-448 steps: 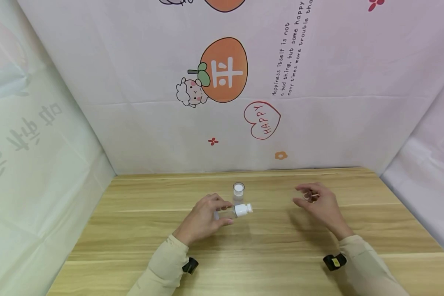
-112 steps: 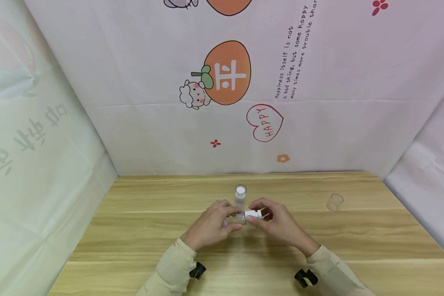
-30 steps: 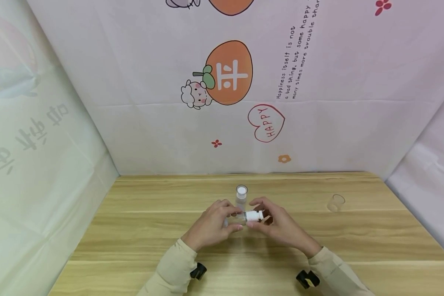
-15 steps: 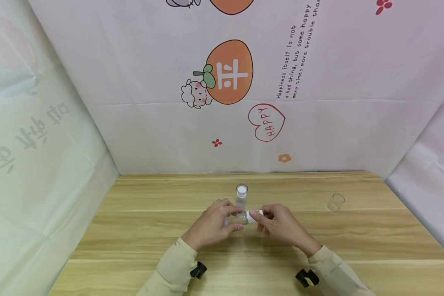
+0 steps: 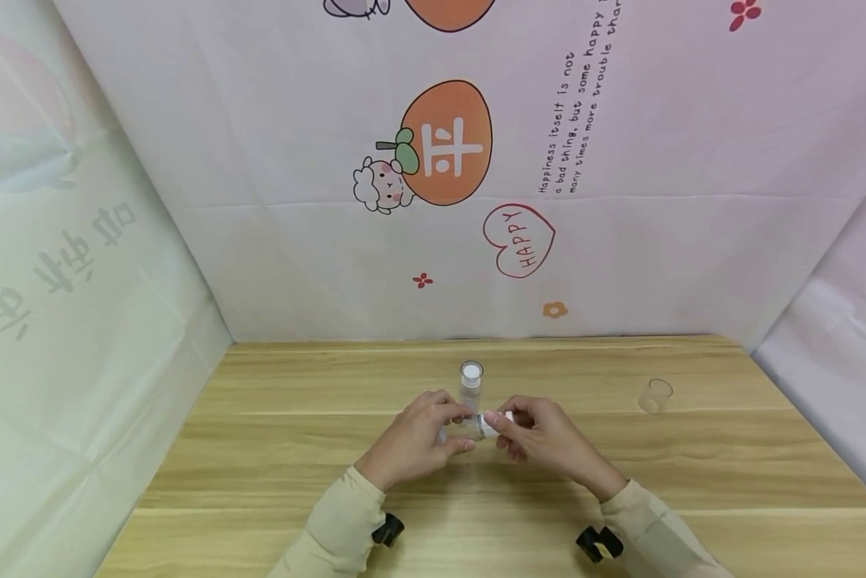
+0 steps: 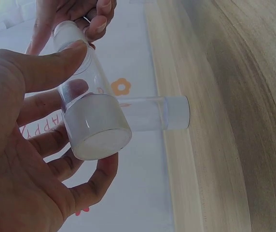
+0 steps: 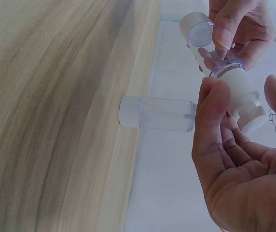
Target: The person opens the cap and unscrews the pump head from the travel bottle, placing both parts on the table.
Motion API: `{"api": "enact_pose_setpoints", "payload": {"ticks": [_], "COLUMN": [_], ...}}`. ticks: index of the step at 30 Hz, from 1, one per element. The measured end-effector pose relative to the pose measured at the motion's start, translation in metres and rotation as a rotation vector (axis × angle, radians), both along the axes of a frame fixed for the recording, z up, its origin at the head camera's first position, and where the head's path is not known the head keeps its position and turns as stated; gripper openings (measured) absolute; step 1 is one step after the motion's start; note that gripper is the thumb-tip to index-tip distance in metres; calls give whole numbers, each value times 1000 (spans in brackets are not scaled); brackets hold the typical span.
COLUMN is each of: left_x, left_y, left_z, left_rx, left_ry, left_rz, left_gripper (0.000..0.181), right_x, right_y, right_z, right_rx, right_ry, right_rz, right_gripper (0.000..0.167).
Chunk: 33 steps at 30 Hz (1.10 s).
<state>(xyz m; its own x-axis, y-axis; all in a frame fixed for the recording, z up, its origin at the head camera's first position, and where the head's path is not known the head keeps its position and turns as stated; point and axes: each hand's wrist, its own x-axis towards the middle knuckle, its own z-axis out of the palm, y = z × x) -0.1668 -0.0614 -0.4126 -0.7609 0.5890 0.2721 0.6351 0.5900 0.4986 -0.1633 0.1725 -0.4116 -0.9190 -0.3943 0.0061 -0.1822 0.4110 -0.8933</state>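
My left hand [image 5: 414,443] holds a small clear pump bottle [image 6: 97,126] by its transparent body. The bottle lies nearly level above the table, with its white base toward my left palm. At its other end is a white pump head [image 7: 238,90], which my right hand [image 5: 548,443] pinches between thumb and fingers. The thumb covers part of the pump head in the head view. Just behind the hands, a second clear bottle [image 5: 470,392] with a white top stands upright on the table. Its white base [image 7: 130,110] shows in the right wrist view.
Toward the right of the wooden table [image 5: 693,449] stands a clear cylindrical cap [image 5: 655,396]. A printed white cloth [image 5: 317,265] hangs behind the table's back edge, and more white cloth hangs at both sides.
Earlier my right hand held the clear cap; it now stands on the table at right, and that hand is at the pump head. Within the last second its fingers have closed further round the pump head.
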Motion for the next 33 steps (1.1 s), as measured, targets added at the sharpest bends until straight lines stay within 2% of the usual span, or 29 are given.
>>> {"api": "enact_pose_setpoints", "payload": {"ticks": [9, 16, 25, 33], "left_x": [1, 0, -1, 0], "left_y": [1, 2, 2, 2], "left_z": [0, -1, -1, -2], "left_rx": [5, -1, -3, -7], "left_ry": [-10, 5, 11, -5], "left_rz": [-6, -2, 1, 8], "left_gripper": [37, 35, 35, 35], "right_x": [1, 1, -1, -1], "right_y": [-1, -2, 0, 1], "right_z": [2, 0, -1, -2], "right_rx": [-38, -95, -96, -107], "right_ry": [52, 58, 138, 169], "right_rz": [6, 14, 35, 62], "right_gripper": [28, 22, 12, 19]}}
